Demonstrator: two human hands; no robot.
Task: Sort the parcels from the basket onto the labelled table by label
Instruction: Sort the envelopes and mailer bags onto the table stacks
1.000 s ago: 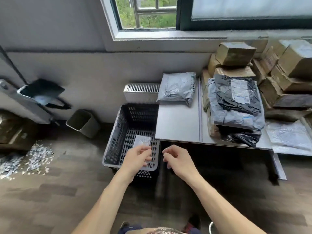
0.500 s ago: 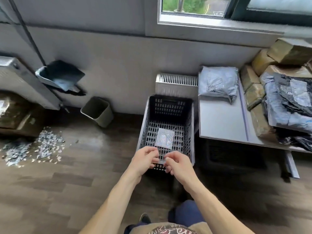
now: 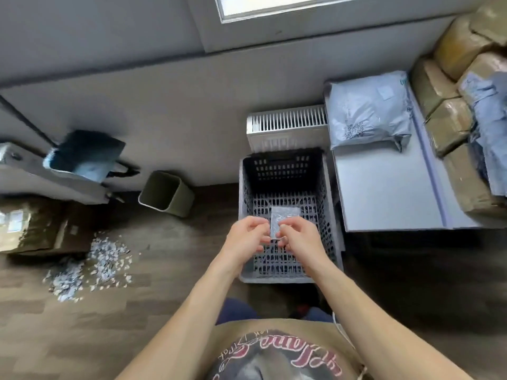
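Both hands met over the basket [image 3: 285, 280] at the centre of the frame, holding a small silvery parcel [image 3: 285, 216] between them. The left hand [image 3: 248, 238] had its fingers curled in against the parcel's left edge and pinched it there. The right hand [image 3: 300, 239] gripped the lower right part, thumb on top and fingers curled beneath. The parcel sat above the perforated bottom of the basket, its upper half showing beyond the fingertips; whether it touched the bottom could not be told. The grey, slotted basket stood on the floor [image 3: 170, 303], just left of the tabletop [image 3: 384, 193], which filled the right of the frame. At the far end of the tabletop lay a grey mailer [image 3: 367, 113] with a printed code on it, and brown taped boxes [image 3: 452, 124] were stacked along the right edge of the frame, with more grey bags partly cut off there. A white radiator [image 3: 288, 122] stood against the wall just behind the basket. To the left of the basket a tilted olive bin [image 3: 164, 194] rested on the floor, with a dark dustpan [image 3: 85, 154] further left. Pale scraps [image 3: 93, 261] lay scattered on the floor at the lower left, beside a dark carton [image 3: 33, 226].
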